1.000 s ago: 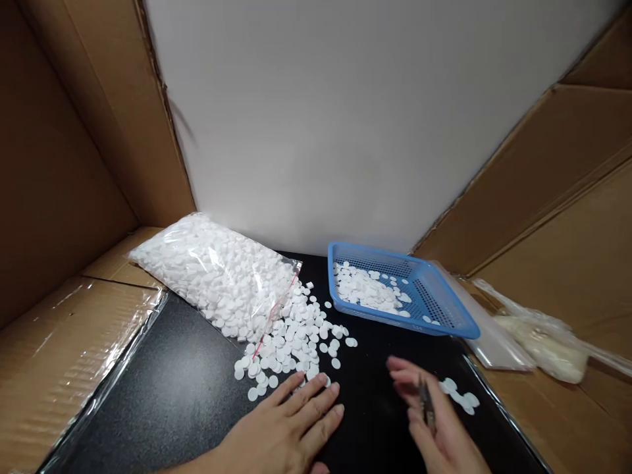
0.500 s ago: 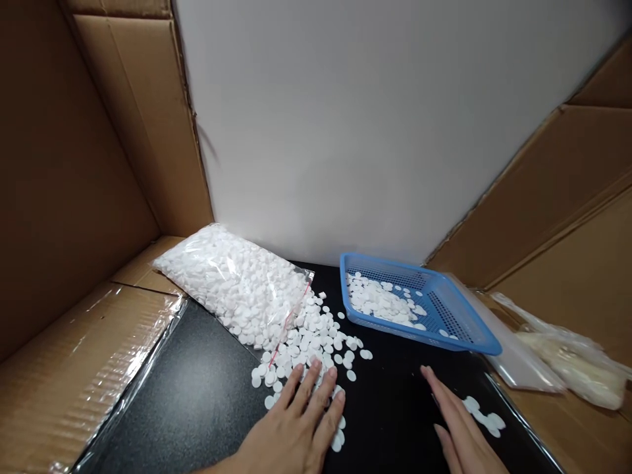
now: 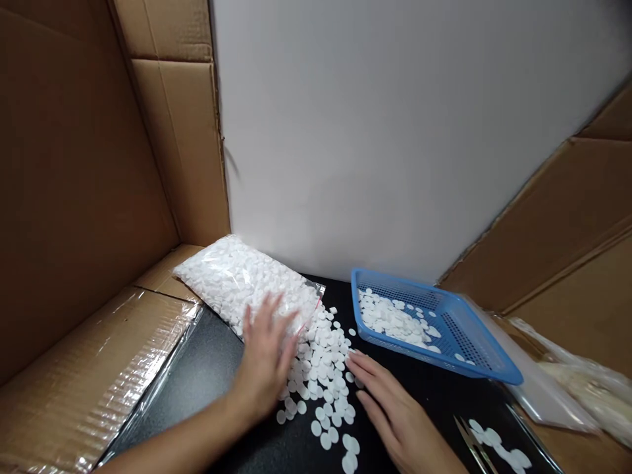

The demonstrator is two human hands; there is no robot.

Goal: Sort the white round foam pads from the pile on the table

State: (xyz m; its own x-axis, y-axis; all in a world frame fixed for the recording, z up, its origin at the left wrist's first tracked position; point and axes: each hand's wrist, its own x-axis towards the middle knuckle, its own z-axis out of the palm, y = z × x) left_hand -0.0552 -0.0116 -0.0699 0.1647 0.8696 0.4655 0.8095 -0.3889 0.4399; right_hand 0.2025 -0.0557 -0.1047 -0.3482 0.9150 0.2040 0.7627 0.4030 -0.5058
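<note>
Head view of a black bench (image 3: 207, 375) enclosed by cardboard walls (image 3: 74, 197) and a white back panel (image 3: 395, 131). With the heap of loose white discs (image 3: 326, 349) taken as the centre of the dial, a clear bag (image 3: 232, 280) packed with like discs is seen at 10 o'clock, its red-lined mouth turned toward the heap, so that bag and heap run into one another. A blue basket (image 3: 476, 337) holding a shallow layer of discs is set at 2 o'clock, near the heap but apart from it, seemingly within easy reach of both hands. The left hand (image 3: 264, 359) is laid flat at 9 o'clock, its fingers spread across the mouth end of the bag and the edge of the heap; its grip is open and nothing is enclosed, the flat palm appearing suited to pressing or sweeping rather than picking. The right hand (image 3: 390, 408) is placed at 5 o'clock, fingers extended and fingertips touching the near rim of the heap; its grip is likewise open and empty. Tweezers (image 3: 469, 440) lie free on the bench at 4 o'clock, beside a small separate group of discs (image 3: 498, 453) and clear of the right hand. A crumpled plastic bag (image 3: 577, 388) lies at 3 o'clock beyond the basket.
</note>
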